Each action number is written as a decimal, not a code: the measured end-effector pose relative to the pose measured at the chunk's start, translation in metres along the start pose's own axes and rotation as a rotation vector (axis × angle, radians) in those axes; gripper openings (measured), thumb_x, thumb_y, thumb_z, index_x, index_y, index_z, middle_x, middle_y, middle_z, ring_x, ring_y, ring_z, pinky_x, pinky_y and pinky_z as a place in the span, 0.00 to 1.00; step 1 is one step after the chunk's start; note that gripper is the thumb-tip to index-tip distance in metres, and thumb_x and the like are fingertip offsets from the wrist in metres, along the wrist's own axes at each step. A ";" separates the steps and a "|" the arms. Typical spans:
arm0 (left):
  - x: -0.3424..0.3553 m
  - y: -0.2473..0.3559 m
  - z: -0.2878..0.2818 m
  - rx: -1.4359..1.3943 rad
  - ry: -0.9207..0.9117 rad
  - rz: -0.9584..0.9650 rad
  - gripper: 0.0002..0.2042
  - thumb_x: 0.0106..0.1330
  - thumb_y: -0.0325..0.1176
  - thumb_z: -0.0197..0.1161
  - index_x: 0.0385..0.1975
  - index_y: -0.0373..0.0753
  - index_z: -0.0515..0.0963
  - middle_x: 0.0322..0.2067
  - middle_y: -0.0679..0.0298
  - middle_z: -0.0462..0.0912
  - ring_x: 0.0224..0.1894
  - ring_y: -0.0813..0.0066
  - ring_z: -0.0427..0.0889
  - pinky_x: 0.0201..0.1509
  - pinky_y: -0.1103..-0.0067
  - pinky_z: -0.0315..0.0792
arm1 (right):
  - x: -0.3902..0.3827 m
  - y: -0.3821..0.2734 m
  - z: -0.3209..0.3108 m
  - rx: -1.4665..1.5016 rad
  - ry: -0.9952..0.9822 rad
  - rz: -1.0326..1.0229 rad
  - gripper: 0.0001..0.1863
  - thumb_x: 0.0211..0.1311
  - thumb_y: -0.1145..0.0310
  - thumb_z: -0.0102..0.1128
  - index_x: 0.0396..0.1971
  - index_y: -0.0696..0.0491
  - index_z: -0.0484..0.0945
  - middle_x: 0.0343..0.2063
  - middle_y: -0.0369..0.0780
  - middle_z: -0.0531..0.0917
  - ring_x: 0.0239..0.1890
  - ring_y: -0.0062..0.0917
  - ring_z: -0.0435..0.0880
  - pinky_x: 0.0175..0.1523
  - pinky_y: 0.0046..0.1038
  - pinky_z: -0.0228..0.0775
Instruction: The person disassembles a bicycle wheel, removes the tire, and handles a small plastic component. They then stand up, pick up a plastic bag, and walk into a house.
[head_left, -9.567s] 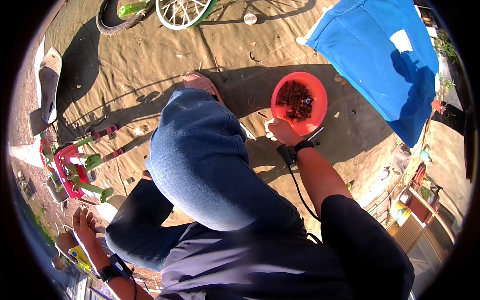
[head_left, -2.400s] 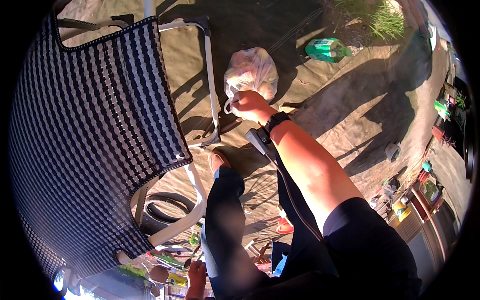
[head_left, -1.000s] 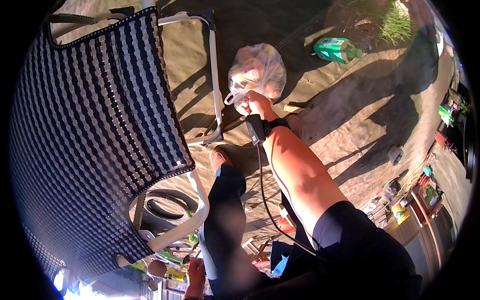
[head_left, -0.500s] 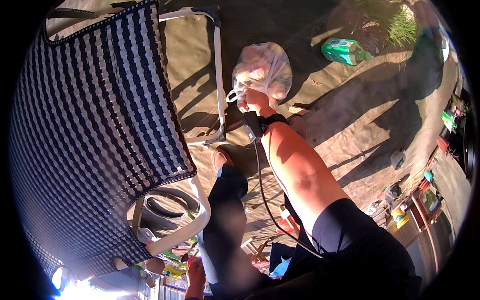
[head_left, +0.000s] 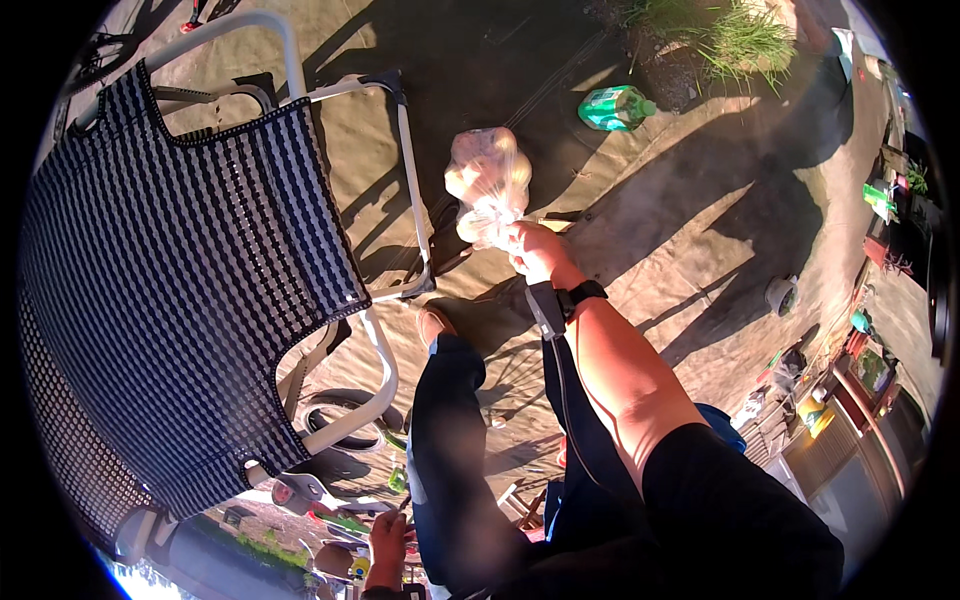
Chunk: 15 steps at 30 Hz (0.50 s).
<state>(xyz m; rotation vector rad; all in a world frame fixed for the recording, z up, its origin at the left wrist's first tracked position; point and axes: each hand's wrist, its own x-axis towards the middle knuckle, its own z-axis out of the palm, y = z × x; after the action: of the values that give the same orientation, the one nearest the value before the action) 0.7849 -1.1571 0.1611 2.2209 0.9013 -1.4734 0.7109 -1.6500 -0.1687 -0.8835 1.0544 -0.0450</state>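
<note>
My right hand (head_left: 538,252) is closed around the gathered neck of a clear plastic bag (head_left: 490,175). Round, pale orange pieces that look like fruit fill the bag, which is stretched tight over them. Whether it touches the ground, I cannot tell. To the left stands a folding chair (head_left: 215,250) with black-and-white woven fabric and a pale tube frame; the bag is just right of its frame. Low in the picture, my left hand (head_left: 387,545) is curled beside my leg, and what its fingers hold, if anything, does not show.
A green plastic bottle (head_left: 613,108) lies on the dirt ground, right of the bag and near a grass tuft (head_left: 748,45). Below the chair lies a tyre (head_left: 345,428). A pale bucket-like container (head_left: 782,295) and piled household clutter line the right side. My shoe (head_left: 432,325) is beside the chair frame.
The view has shifted, bringing more of the chair into sight. My right hand has come nearer to me, and the bag looks smaller and tighter, its loose handle loop no longer showing.
</note>
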 end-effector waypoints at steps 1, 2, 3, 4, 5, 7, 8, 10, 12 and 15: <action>-0.001 -0.004 -0.005 0.013 -0.004 0.018 0.14 0.66 0.30 0.59 0.48 0.30 0.73 0.36 0.56 0.82 0.33 0.69 0.85 0.31 0.79 0.80 | -0.010 -0.016 0.002 0.000 0.018 0.049 0.06 0.59 0.69 0.56 0.23 0.50 0.75 0.16 0.31 0.70 0.13 0.15 0.65 0.18 0.19 0.55; -0.007 0.003 -0.007 0.031 -0.011 0.038 0.14 0.66 0.30 0.59 0.48 0.30 0.73 0.36 0.56 0.82 0.33 0.69 0.85 0.31 0.79 0.80 | -0.018 -0.028 0.000 0.116 0.053 0.131 0.07 0.59 0.69 0.55 0.22 0.50 0.74 0.15 0.30 0.70 0.13 0.15 0.64 0.18 0.20 0.55; -0.012 0.008 -0.010 0.050 -0.017 0.058 0.14 0.66 0.30 0.59 0.48 0.30 0.73 0.36 0.56 0.81 0.33 0.68 0.86 0.31 0.79 0.80 | -0.028 -0.040 -0.002 0.235 0.087 0.212 0.07 0.59 0.68 0.55 0.21 0.50 0.73 0.15 0.30 0.70 0.13 0.15 0.64 0.18 0.21 0.55; -0.018 0.011 -0.012 -0.014 0.004 0.047 0.14 0.66 0.31 0.59 0.48 0.30 0.72 0.36 0.56 0.82 0.33 0.68 0.86 0.31 0.79 0.79 | -0.039 -0.049 -0.003 0.257 0.107 0.229 0.08 0.59 0.68 0.55 0.21 0.50 0.73 0.15 0.30 0.70 0.13 0.15 0.65 0.18 0.21 0.55; -0.022 0.013 -0.017 0.008 -0.002 0.052 0.15 0.67 0.31 0.59 0.49 0.30 0.71 0.37 0.56 0.81 0.33 0.68 0.85 0.32 0.79 0.79 | -0.053 -0.057 -0.005 0.279 0.131 0.246 0.09 0.60 0.68 0.54 0.20 0.49 0.72 0.15 0.30 0.70 0.14 0.15 0.65 0.18 0.21 0.55; -0.030 0.020 -0.027 0.057 -0.013 0.070 0.17 0.67 0.30 0.58 0.53 0.30 0.69 0.39 0.56 0.80 0.35 0.69 0.84 0.34 0.78 0.78 | -0.083 -0.074 -0.011 0.331 0.181 0.273 0.10 0.61 0.67 0.54 0.19 0.48 0.72 0.15 0.30 0.70 0.14 0.15 0.66 0.18 0.21 0.56; -0.035 0.031 -0.029 0.112 -0.002 0.100 0.18 0.67 0.30 0.59 0.53 0.31 0.69 0.40 0.56 0.80 0.34 0.69 0.84 0.33 0.78 0.78 | -0.103 -0.078 -0.020 0.336 0.164 0.249 0.10 0.61 0.67 0.54 0.20 0.48 0.72 0.16 0.30 0.70 0.14 0.15 0.67 0.19 0.21 0.56; -0.055 0.057 -0.030 0.150 -0.005 0.185 0.19 0.66 0.32 0.59 0.53 0.30 0.69 0.39 0.56 0.80 0.35 0.68 0.84 0.33 0.77 0.77 | -0.138 -0.078 -0.039 0.369 0.178 0.190 0.09 0.59 0.66 0.56 0.21 0.51 0.74 0.16 0.32 0.71 0.14 0.18 0.68 0.18 0.24 0.57; -0.080 0.083 -0.028 0.192 -0.009 0.244 0.19 0.65 0.32 0.59 0.53 0.30 0.69 0.39 0.56 0.80 0.35 0.67 0.84 0.33 0.76 0.77 | -0.182 -0.088 -0.061 0.437 0.182 0.194 0.08 0.57 0.67 0.58 0.22 0.54 0.77 0.15 0.34 0.72 0.13 0.21 0.69 0.18 0.26 0.57; -0.107 0.114 -0.027 0.306 -0.015 0.337 0.19 0.65 0.31 0.59 0.54 0.31 0.68 0.42 0.55 0.80 0.36 0.63 0.85 0.33 0.76 0.78 | -0.261 -0.128 -0.083 0.598 0.197 0.166 0.09 0.57 0.68 0.56 0.19 0.53 0.75 0.13 0.33 0.69 0.12 0.18 0.64 0.18 0.24 0.55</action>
<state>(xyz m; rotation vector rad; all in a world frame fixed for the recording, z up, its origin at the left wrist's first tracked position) 0.8506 -1.2613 0.2612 2.4194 0.2850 -1.5390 0.5563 -1.6742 0.0901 -0.2515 1.2047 -0.2978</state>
